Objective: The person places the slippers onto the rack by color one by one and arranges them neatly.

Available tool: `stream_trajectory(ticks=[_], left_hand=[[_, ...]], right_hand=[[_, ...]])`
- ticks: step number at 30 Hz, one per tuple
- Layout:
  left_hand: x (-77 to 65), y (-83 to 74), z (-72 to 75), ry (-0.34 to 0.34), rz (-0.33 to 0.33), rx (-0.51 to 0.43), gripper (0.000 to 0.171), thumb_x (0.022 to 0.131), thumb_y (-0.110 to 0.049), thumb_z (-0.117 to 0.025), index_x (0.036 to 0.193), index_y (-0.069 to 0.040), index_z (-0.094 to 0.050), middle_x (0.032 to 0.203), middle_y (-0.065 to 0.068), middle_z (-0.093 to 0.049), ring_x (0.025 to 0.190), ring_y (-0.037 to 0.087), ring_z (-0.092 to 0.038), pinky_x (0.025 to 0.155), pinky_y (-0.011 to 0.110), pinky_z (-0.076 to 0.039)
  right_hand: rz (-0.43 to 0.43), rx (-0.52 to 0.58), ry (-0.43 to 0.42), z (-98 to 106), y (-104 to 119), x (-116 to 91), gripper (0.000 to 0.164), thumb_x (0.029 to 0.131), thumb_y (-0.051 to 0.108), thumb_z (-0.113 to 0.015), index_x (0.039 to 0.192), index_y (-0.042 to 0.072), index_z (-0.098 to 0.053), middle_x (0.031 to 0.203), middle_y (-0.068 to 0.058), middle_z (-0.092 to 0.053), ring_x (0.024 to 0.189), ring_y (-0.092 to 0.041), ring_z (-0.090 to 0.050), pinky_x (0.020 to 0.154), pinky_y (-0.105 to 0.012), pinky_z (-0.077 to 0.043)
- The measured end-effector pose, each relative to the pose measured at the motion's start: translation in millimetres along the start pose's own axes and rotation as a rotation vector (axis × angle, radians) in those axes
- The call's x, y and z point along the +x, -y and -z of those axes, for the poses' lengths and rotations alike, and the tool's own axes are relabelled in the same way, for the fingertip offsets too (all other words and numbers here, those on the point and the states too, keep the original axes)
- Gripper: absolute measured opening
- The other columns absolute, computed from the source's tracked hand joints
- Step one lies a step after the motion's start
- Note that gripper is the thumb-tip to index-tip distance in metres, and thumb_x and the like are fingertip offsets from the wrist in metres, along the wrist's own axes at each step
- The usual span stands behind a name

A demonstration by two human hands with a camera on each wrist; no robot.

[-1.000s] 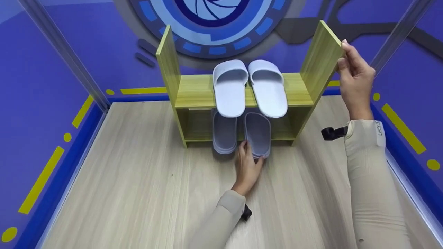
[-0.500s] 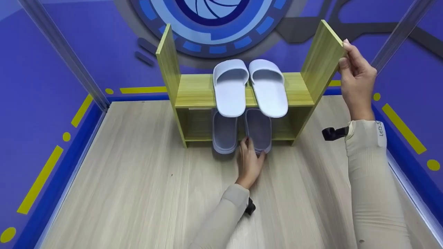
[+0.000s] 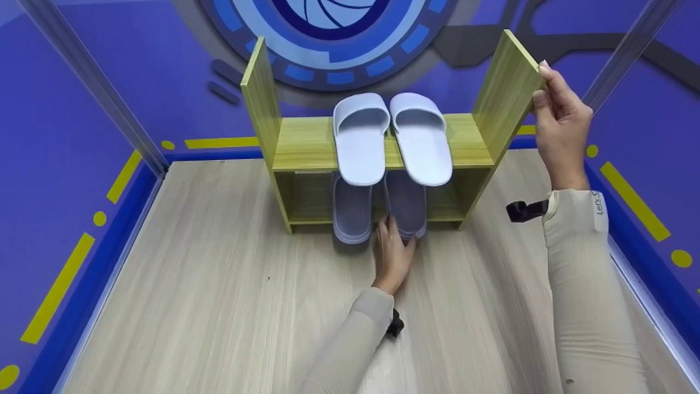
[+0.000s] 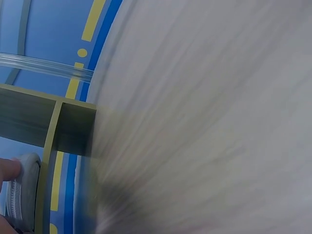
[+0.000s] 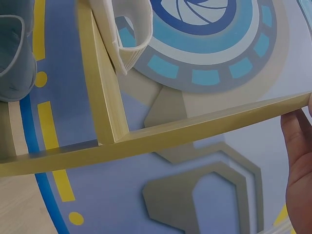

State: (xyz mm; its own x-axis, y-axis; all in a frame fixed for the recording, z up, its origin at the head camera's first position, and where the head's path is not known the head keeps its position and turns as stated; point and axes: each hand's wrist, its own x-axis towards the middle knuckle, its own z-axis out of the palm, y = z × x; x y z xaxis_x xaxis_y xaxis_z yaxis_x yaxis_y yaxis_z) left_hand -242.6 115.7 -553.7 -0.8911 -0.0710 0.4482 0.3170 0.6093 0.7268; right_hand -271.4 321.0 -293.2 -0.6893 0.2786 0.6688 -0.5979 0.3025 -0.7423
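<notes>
A small two-level wooden shoe rack [image 3: 306,143] stands on the floor, its upper board bearing a left white slide slipper [image 3: 361,156] and a right white slide slipper [image 3: 425,150]. Below them, a left grey slipper [image 3: 353,213] and a right grey slipper [image 3: 407,202] lie on the lower board, heels outward, toes hidden. My left hand [image 3: 392,257] grips the heel of the right grey slipper between fingers and thumb. In the left wrist view only its fingertips [image 4: 9,169] show, at the slipper's edge. My right hand [image 3: 564,128] pinches the front edge of the rack's right side panel [image 5: 204,124].
Blue printed walls [image 3: 109,76] enclose the wood-patterned floor [image 3: 208,295] at the back and both sides. A metal corner post [image 3: 93,82] stands at the back left. The rack's left side panel [image 3: 261,104] rises above the upper board.
My left hand has pushed the right grey slipper deeper into the lower level, so its heel now sits about level with the left one. The right hand keeps its hold on the panel.
</notes>
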Motion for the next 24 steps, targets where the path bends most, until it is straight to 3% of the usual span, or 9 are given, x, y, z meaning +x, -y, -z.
stream_trajectory(ticks=[8,17,24], left_hand=[[4.3,-1.8,-0.6,0.040,0.042,0.096,0.062,0.079,-0.028,-0.068,0.131,-0.003,-0.044,0.127,0.013,-0.044,0.113,0.027,-0.045,0.089,0.040,-0.041],[3.0,-4.5,1.1,0.030,0.035,0.039,0.060,0.080,-0.022,-0.067,0.130,0.001,-0.043,0.131,0.020,-0.040,0.118,0.033,-0.040,0.092,0.043,-0.040],[-1.1,-8.0,8.6,0.077,0.002,0.034,0.057,0.082,-0.021,-0.063,0.131,0.001,-0.043,0.134,0.021,-0.036,0.123,0.035,-0.035,0.095,0.043,-0.037]], right_hand=[[0.007,-0.018,0.003,0.5,-0.3,-0.7,0.036,0.086,0.002,-0.055,0.121,0.007,-0.058,0.130,-0.007,-0.052,0.117,-0.017,-0.050,0.093,-0.025,-0.042],[0.012,-0.036,-0.003,0.0,-0.6,-1.5,0.037,0.086,0.003,-0.055,0.122,0.006,-0.057,0.130,-0.007,-0.052,0.117,-0.016,-0.050,0.093,-0.025,-0.042],[0.010,-0.062,-0.015,-1.0,1.2,-0.8,0.037,0.085,0.004,-0.056,0.122,0.008,-0.058,0.129,-0.007,-0.053,0.116,-0.015,-0.051,0.094,-0.025,-0.042]])
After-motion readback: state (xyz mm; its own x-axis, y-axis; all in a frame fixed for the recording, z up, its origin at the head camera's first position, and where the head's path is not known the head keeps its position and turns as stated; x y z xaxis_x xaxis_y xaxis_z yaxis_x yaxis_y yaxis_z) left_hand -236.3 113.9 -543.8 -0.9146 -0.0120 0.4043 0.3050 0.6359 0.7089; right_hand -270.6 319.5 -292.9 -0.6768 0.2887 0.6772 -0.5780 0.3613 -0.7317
